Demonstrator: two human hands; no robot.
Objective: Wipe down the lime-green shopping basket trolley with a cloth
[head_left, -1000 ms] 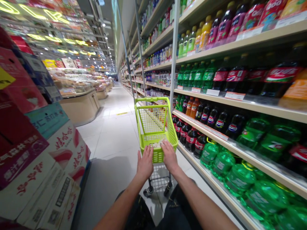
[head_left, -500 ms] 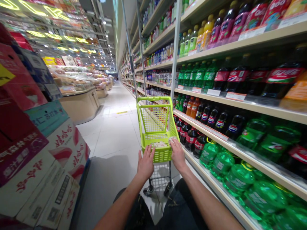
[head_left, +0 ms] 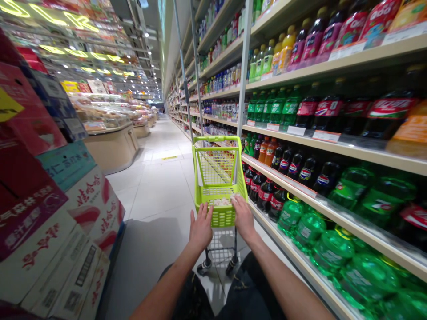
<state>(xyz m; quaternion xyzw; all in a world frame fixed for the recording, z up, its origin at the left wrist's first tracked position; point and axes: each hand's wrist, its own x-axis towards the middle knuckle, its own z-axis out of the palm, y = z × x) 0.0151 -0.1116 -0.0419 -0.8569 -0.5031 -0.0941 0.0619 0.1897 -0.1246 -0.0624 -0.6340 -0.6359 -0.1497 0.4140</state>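
A small lime-green shopping cart (head_left: 219, 217) stands upright right in front of my knees. My left hand (head_left: 201, 227) lies against the left end of the basket's near rim, fingers stretched and slightly spread, with nothing in it. At the right end of that rim, my right hand (head_left: 244, 218) has its fingers bent around a crumpled white tissue (head_left: 235, 197), of which only a bit shows. More whitish crumpled material (head_left: 221, 202) lies in the basket close to the near wall; its kind is unclear.
Shelves on the right hold green soda bottles (head_left: 302, 218), cola bottles (head_left: 328, 106) and other drinks. Stacked drink cartons (head_left: 95, 202) stand close on the left. Ahead runs a tiled aisle (head_left: 158, 178), with a rounded display counter (head_left: 111, 149) on its left side.
My right hand has shifted slightly left and inward along the rim with the tissue. My left hand stays at the rim. The cart appears slightly further right in view.
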